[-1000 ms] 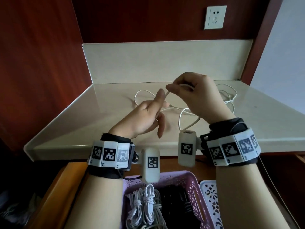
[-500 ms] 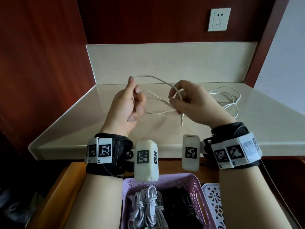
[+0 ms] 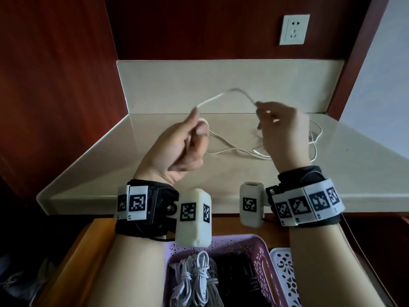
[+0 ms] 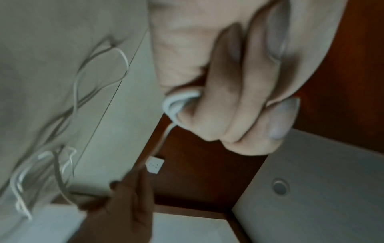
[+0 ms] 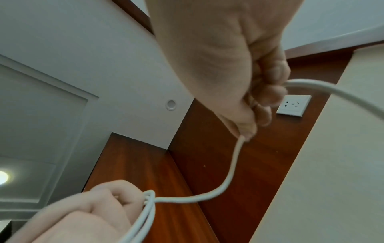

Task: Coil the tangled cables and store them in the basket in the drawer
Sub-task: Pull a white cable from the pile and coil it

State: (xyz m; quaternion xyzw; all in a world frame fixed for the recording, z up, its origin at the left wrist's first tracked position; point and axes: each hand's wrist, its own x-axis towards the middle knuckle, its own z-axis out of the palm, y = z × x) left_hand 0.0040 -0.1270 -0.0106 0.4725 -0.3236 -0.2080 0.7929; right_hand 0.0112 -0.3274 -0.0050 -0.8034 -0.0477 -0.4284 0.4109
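A thin white cable [image 3: 223,97] arches in the air between my two hands above the beige counter [image 3: 141,173]. My left hand [image 3: 188,142] has its fingers curled round a small loop of the cable [image 4: 176,105], raised at centre left. My right hand [image 3: 278,127] pinches the cable [image 5: 234,161] a short way along, at centre right. The rest of the cable [image 3: 314,138] lies loose on the counter behind the right hand. Below, in the open drawer, a purple basket [image 3: 256,247] holds a coiled white cable [image 3: 194,278] and a dark one [image 3: 239,280].
A white perforated basket [image 3: 285,275] sits beside the purple one on its right. A wall socket [image 3: 293,29] is on the red-brown panel above the counter's beige backsplash [image 3: 199,80]. Wood panels close in the left side and the back right corner.
The hands have moved apart and risen. The stretch of cable between them is now longer and arches higher. The left hand has turned and holds a loop of cable round its fingers.
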